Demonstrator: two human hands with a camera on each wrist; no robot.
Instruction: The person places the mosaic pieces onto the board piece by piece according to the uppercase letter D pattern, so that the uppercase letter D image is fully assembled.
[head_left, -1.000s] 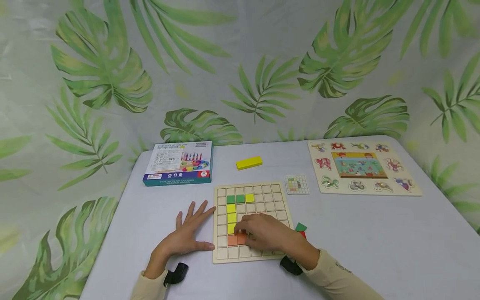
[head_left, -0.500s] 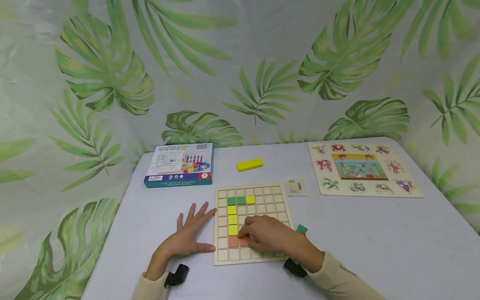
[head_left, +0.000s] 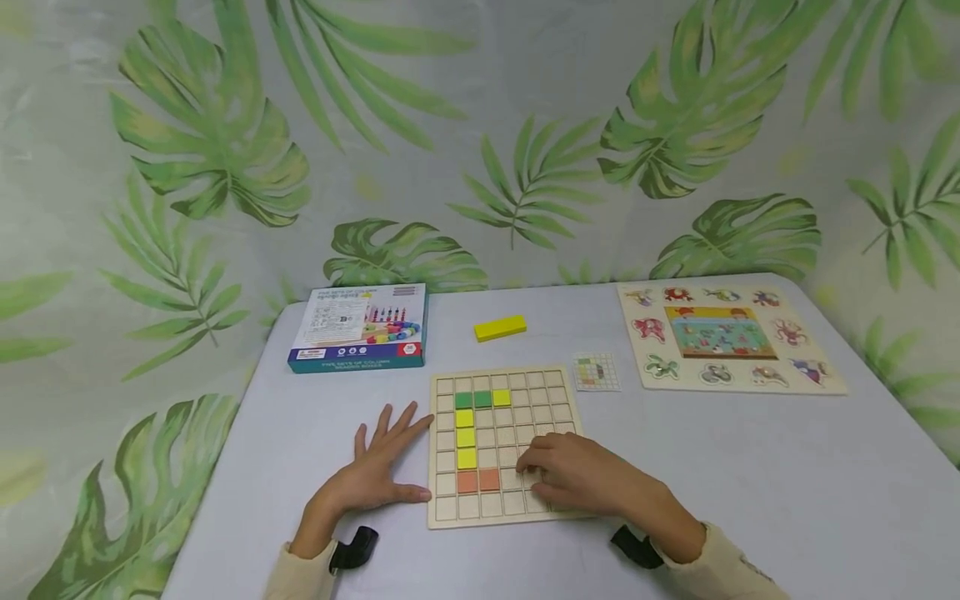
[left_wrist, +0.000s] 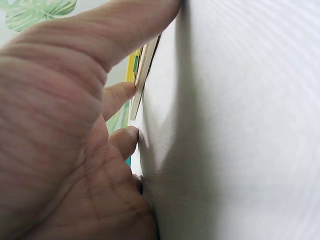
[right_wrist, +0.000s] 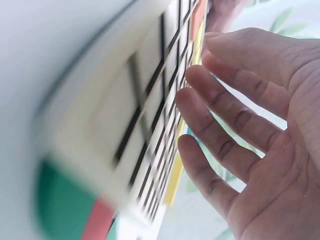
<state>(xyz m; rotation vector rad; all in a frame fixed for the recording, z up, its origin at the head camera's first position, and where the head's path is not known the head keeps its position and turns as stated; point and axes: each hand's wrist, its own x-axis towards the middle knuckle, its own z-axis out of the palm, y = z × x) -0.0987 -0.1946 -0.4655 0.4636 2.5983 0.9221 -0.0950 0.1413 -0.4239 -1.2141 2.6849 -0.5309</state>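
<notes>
A wooden grid board [head_left: 491, 505] lies on the white table. Green tiles [head_left: 482, 399], yellow tiles [head_left: 466, 437] and two orange tiles [head_left: 489, 479] sit in some of its cells. The left hand [head_left: 371, 475] rests along the board's left edge, fingers spread, thumb and a fingertip touching it; the left wrist view shows its palm close to the cloth. Over the right part of the board is the right hand [head_left: 577, 473], its fingers loosely bent and holding nothing. The right wrist view shows a green piece [right_wrist: 65, 205] and a red piece [right_wrist: 98, 220] beside the board.
Behind the board lies a yellow block [head_left: 500, 328]. A small pattern card [head_left: 597, 372] is at the board's upper right. The boxed toy [head_left: 356, 329] stands back left, and a sea-animal puzzle board [head_left: 731, 337] lies back right.
The right hand has left the second orange tile and moved right across the board, uncovering that tile in its cell. The left hand has stayed in place.
</notes>
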